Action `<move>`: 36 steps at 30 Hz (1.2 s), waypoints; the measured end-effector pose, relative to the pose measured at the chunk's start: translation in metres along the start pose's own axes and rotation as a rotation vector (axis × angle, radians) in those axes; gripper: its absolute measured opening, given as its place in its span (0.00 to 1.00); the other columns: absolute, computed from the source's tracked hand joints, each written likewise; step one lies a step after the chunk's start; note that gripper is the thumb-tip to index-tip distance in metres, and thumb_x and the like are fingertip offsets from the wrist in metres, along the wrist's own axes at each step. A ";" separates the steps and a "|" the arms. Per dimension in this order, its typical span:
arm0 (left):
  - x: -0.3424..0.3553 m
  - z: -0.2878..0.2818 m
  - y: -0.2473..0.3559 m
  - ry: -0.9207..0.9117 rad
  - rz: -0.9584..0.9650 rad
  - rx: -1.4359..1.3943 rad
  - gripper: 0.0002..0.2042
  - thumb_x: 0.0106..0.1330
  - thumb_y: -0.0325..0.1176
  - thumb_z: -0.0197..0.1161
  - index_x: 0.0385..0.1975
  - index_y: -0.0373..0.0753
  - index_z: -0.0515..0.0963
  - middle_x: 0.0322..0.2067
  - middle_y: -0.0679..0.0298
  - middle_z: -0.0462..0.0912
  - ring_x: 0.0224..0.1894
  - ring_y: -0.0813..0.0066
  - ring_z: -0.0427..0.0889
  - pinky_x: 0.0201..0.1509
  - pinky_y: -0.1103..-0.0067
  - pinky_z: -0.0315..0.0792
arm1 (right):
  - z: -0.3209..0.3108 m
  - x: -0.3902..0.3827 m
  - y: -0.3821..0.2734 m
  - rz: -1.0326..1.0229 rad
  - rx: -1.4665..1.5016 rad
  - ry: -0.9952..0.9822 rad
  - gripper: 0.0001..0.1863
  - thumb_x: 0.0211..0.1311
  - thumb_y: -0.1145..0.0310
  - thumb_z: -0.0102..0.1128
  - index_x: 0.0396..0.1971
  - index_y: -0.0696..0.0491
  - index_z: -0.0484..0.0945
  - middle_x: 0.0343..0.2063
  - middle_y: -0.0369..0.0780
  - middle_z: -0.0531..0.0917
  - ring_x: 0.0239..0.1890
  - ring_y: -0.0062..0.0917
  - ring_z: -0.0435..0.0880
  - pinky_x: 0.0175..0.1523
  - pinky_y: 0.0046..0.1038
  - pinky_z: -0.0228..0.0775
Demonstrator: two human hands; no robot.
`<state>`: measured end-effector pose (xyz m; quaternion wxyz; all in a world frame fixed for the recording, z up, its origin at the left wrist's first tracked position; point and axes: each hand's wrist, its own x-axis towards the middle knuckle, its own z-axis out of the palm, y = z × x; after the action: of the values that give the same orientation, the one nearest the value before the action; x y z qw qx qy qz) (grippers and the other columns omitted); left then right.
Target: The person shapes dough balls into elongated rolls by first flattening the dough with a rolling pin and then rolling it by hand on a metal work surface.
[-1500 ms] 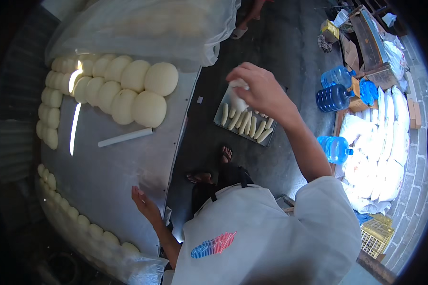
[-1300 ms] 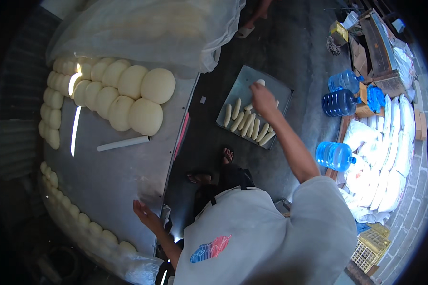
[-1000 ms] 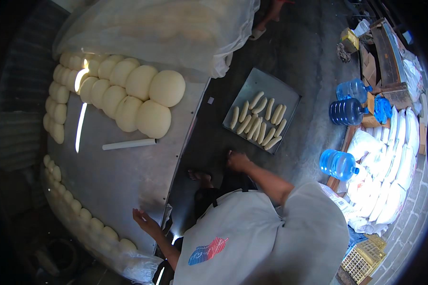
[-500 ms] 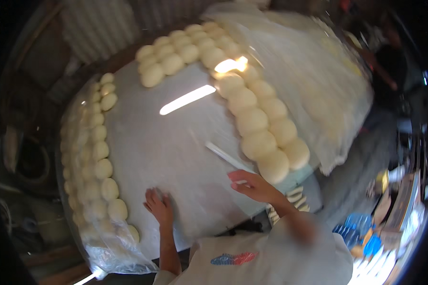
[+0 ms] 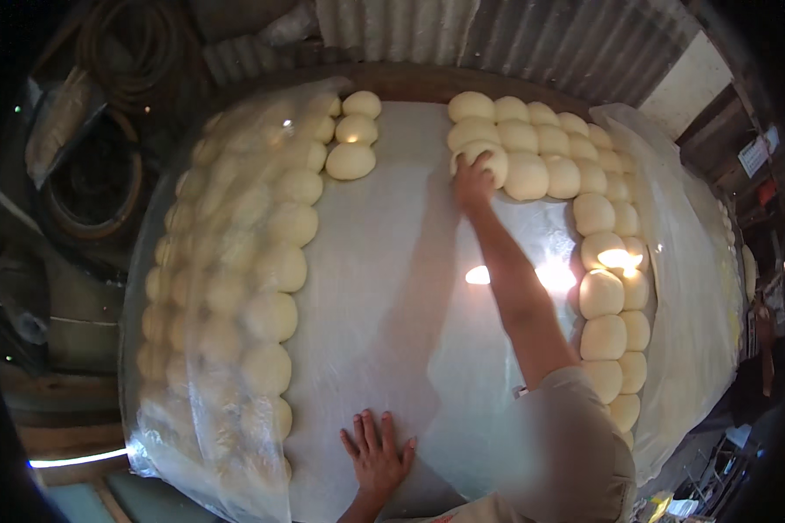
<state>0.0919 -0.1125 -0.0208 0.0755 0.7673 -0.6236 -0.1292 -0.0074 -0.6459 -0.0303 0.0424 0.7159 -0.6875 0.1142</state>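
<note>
My right hand (image 5: 474, 180) reaches to the far side of the table, its fingers curved over a pale round dough ball (image 5: 490, 159) at the near left corner of a block of dough balls. The fingertips press on that ball's top and left side; the palm side is hidden. My left hand (image 5: 378, 458) lies flat on the smooth grey tabletop (image 5: 358, 349) near the front edge, fingers spread, holding nothing. Rows of dough balls (image 5: 604, 337) run down the right side. More dough balls (image 5: 270, 318) fill the left side, mostly under clear plastic sheeting (image 5: 209, 427).
Another clear plastic sheet (image 5: 693, 305) drapes over the table's right end. Corrugated metal sheets (image 5: 549, 44) stand behind the far edge. Coiled hose (image 5: 131, 52) and a dark round ring (image 5: 96, 196) are at the far left. Part of a person (image 5: 763, 331) shows at the right rim.
My right hand has gone from the near right of the table to the far block and onto a dough ball. The left hand stays flat on the tabletop. The view has turned and shifted.
</note>
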 end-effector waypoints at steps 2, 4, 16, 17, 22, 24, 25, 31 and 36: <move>0.003 -0.003 0.009 -0.028 0.038 -0.052 0.34 0.63 0.54 0.55 0.61 0.34 0.63 0.64 0.38 0.53 0.68 0.39 0.48 0.65 0.40 0.40 | -0.008 0.041 0.041 0.005 0.065 -0.042 0.23 0.53 0.61 0.59 0.52 0.48 0.74 0.54 0.53 0.71 0.44 0.47 0.81 0.50 0.41 0.74; 0.000 0.000 0.006 -0.017 0.039 -0.041 0.34 0.63 0.54 0.53 0.62 0.34 0.63 0.64 0.38 0.53 0.68 0.38 0.48 0.65 0.39 0.40 | -0.055 0.065 0.042 -0.038 0.223 -0.040 0.16 0.51 0.66 0.58 0.40 0.53 0.80 0.42 0.50 0.81 0.43 0.43 0.82 0.50 0.38 0.73; -0.008 0.011 -0.005 0.151 0.049 0.023 0.33 0.64 0.54 0.52 0.64 0.37 0.62 0.65 0.41 0.56 0.69 0.43 0.52 0.67 0.43 0.40 | -0.214 -0.273 0.054 -0.216 0.691 -0.055 0.17 0.47 0.77 0.60 0.41 0.49 0.77 0.49 0.43 0.79 0.52 0.40 0.77 0.53 0.37 0.70; -0.007 0.011 -0.001 0.180 0.054 0.023 0.33 0.64 0.54 0.52 0.64 0.37 0.62 0.65 0.41 0.56 0.69 0.44 0.51 0.68 0.43 0.40 | -0.200 -0.320 0.056 -0.307 0.448 -0.191 0.19 0.48 0.77 0.60 0.42 0.47 0.77 0.54 0.41 0.76 0.55 0.39 0.75 0.57 0.39 0.69; -0.008 0.013 0.003 0.223 0.085 0.017 0.33 0.66 0.53 0.50 0.65 0.37 0.60 0.66 0.42 0.55 0.70 0.45 0.49 0.69 0.45 0.38 | -0.222 -0.477 0.066 -0.378 0.440 -0.465 0.36 0.53 0.64 0.60 0.65 0.44 0.62 0.65 0.62 0.53 0.65 0.53 0.60 0.64 0.53 0.55; -0.014 0.017 -0.003 0.269 0.087 0.020 0.33 0.65 0.54 0.52 0.64 0.38 0.61 0.66 0.43 0.55 0.70 0.47 0.51 0.69 0.46 0.38 | -0.230 -0.503 0.081 -0.224 0.277 -0.233 0.38 0.53 0.56 0.61 0.65 0.50 0.62 0.65 0.64 0.50 0.69 0.54 0.50 0.66 0.63 0.39; -0.017 0.017 -0.008 0.256 0.087 0.031 0.33 0.65 0.54 0.52 0.64 0.38 0.61 0.66 0.43 0.55 0.70 0.47 0.51 0.69 0.46 0.38 | -0.226 -0.501 0.102 -0.161 0.175 -0.140 0.39 0.54 0.53 0.60 0.64 0.53 0.62 0.65 0.64 0.51 0.70 0.51 0.47 0.65 0.67 0.31; -0.012 0.023 -0.006 0.252 0.081 -0.042 0.32 0.65 0.52 0.53 0.65 0.39 0.60 0.67 0.45 0.54 0.70 0.48 0.50 0.70 0.47 0.39 | -0.171 -0.521 0.200 0.065 -0.152 -0.145 0.23 0.56 0.57 0.59 0.49 0.56 0.74 0.63 0.54 0.60 0.71 0.46 0.48 0.64 0.70 0.30; 0.000 -0.022 0.020 0.597 0.142 -0.423 0.32 0.67 0.47 0.54 0.66 0.39 0.55 0.68 0.46 0.51 0.71 0.50 0.49 0.70 0.47 0.37 | -0.173 -0.496 0.171 -0.247 0.277 -0.094 0.18 0.59 0.58 0.58 0.44 0.54 0.75 0.51 0.45 0.74 0.58 0.40 0.70 0.66 0.62 0.42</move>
<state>0.0796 -0.1177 0.0053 0.4197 0.6934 -0.5854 -0.0204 -0.2097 -0.1339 0.0111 -0.0750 0.7985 -0.5732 0.1679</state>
